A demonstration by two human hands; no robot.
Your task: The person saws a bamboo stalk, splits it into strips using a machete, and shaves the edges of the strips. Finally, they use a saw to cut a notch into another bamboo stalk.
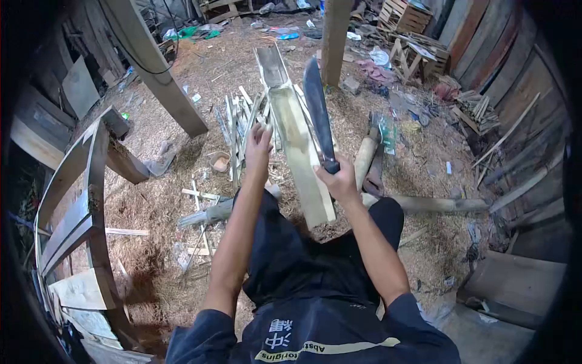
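My right hand (341, 181) grips the handle of a long dark machete (319, 112), its blade pointing up and away from me. The blade lies against the right side of a split bamboo trough (297, 142), which slants from my lap out over the ground. My left hand (258, 144) rests on the trough's left edge, fingers curled over it. Both arms are bare below dark blue sleeves.
Thin bamboo strips (237, 121) lie scattered beyond my left hand. A curved wooden frame (85, 200) stands at left, a wooden post (334, 39) ahead. Round bamboo poles (424, 203) lie at right. Sawdust covers the ground; planks and crates (418, 36) crowd the right wall.
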